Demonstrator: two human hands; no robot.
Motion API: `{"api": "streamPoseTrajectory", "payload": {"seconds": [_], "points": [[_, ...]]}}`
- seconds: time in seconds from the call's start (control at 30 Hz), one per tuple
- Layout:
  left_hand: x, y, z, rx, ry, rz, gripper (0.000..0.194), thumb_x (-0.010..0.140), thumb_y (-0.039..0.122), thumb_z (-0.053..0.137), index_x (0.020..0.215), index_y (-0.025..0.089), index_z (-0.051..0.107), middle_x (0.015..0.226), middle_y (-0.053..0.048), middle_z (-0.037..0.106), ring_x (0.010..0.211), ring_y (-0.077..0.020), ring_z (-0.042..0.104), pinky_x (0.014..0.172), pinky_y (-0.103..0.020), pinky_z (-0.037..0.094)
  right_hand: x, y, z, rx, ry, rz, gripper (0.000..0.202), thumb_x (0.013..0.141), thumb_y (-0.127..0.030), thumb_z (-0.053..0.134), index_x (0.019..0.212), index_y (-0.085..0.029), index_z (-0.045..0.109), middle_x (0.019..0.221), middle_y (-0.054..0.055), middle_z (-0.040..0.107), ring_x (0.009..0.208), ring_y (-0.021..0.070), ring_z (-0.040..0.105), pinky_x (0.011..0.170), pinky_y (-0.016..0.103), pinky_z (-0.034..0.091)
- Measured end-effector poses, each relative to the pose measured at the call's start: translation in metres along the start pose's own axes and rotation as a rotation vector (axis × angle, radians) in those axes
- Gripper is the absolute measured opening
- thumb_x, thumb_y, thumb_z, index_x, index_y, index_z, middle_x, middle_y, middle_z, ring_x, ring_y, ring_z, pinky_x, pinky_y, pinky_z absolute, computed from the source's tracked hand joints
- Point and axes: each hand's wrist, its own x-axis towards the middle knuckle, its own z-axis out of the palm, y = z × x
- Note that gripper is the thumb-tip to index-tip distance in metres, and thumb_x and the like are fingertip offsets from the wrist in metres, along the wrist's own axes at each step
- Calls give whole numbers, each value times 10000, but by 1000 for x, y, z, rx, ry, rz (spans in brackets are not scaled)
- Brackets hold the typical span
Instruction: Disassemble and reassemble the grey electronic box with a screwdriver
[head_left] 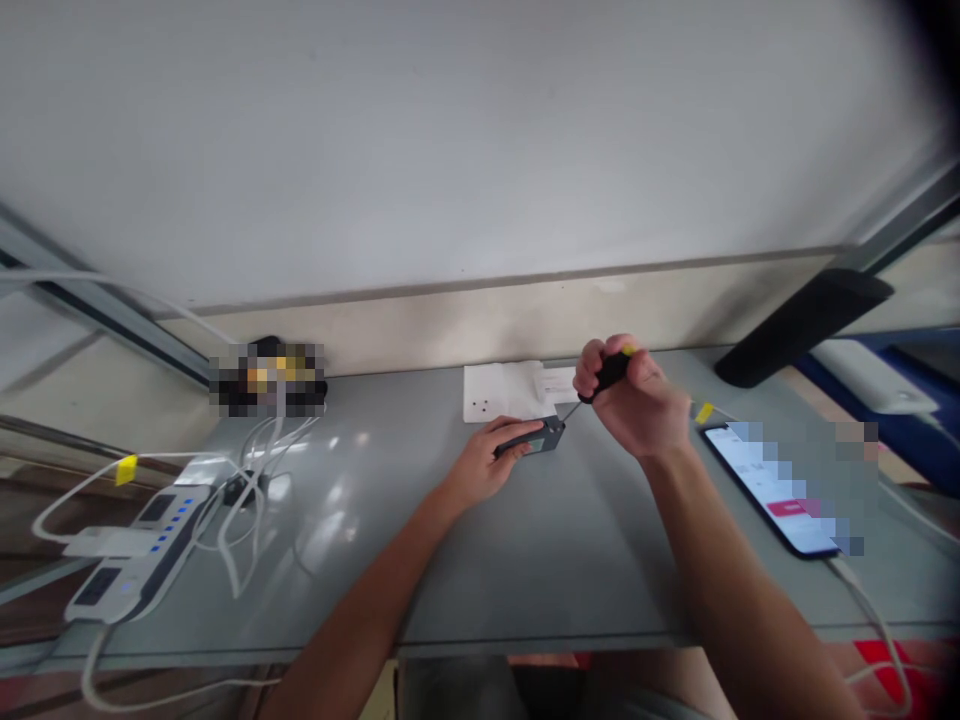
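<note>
My left hand is closed around a small dark grey box-shaped device, holding it just above or on the grey table. In my right hand is a screwdriver with a black handle and a yellow end. Its thin metal shaft slants down to the left, and the tip meets the end of the device near two small round spots. Behind the device lies a white paper sheet with several small dark dots on it.
A white power strip with plugged-in cables stands at the left. A phone on a charging cable lies at the right. Behind it leans a black cylindrical object. A wall closes off the table's back edge.
</note>
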Motion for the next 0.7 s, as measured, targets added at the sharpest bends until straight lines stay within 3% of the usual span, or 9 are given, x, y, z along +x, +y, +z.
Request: {"api": "streamPoseTrajectory", "payload": {"seconds": [0.1, 0.17, 0.23, 0.3, 0.4, 0.5, 0.57, 0.63, 0.7], "points": [[0, 1, 0, 4, -4, -11, 326, 1031, 262, 577, 1341, 282, 676, 1205, -95, 686, 1067, -194, 659, 954, -346, 531, -3, 0, -2, 18, -22, -15, 443, 727, -520, 869, 835, -275, 517, 1032, -3, 660, 741, 154, 635, 662, 329, 526], [0, 1, 0, 5, -4, -12, 324, 1031, 259, 577, 1338, 278, 678, 1206, -95, 685, 1070, -195, 658, 959, -347, 530, -3, 1, -3, 7, -23, -25, 464, 748, -493, 869, 821, -278, 464, 840, -46, 652, 560, 111, 546, 550, 284, 469], [1, 1, 1, 3, -7, -6, 321, 1032, 255, 576, 1333, 274, 682, 1206, -93, 682, 1074, -194, 655, 961, -344, 530, -3, 2, -2, 0, -21, -47, 450, 794, -539, 822, 808, -278, 455, 579, -95, 480, 415, 74, 340, 451, 238, 345], [1, 1, 1, 4, -7, 5, 319, 1032, 254, 573, 1331, 274, 684, 1193, -89, 679, 1053, -190, 655, 951, -339, 535, -1, 3, 1, 16, -15, -49, 424, 833, -657, 721, 839, -289, 511, 515, -102, 343, 407, 75, 244, 432, 233, 294], [0, -2, 2, 30, 1, 8, 328, 1036, 250, 561, 1339, 290, 678, 1179, -84, 662, 1036, -187, 648, 952, -345, 540, 1, 2, 6, 58, 7, -7, 408, 876, -708, 625, 970, -311, 606, 605, -57, 417, 488, 108, 384, 493, 269, 394], [-2, -5, 2, 81, 1, -5, 355, 1049, 230, 517, 1362, 318, 660, 1206, -81, 613, 1028, -177, 631, 955, -348, 545, 0, 1, 5, 66, 30, -12, 339, 826, -581, 764, 947, -299, 621, 811, -11, 573, 675, 133, 573, 621, 294, 496], [-4, -8, 2, 96, -10, -17, 385, 1062, 211, 467, 1383, 334, 642, 1217, -78, 572, 964, -151, 625, 915, -328, 560, -1, 0, 2, 66, 41, -37, 374, 748, -491, 867, 870, -287, 578, 931, -15, 621, 753, 135, 624, 663, 289, 518], [-5, -9, 2, 97, -20, -24, 407, 1070, 197, 432, 1394, 341, 631, 1213, -75, 544, 913, -132, 615, 888, -312, 567, -2, -1, -1, 65, 26, -44, 415, 738, -433, 892, 810, -275, 515, 828, -45, 597, 620, 103, 566, 582, 259, 484], [-5, -9, 1, 105, -26, -20, 410, 1070, 196, 431, 1397, 343, 628, 1199, -73, 540, 932, -138, 607, 907, -318, 561, -2, -2, -3, 66, 8, -46, 406, 803, -500, 829, 791, -273, 491, 621, -78, 444, 450, 78, 371, 467, 234, 387]]}}
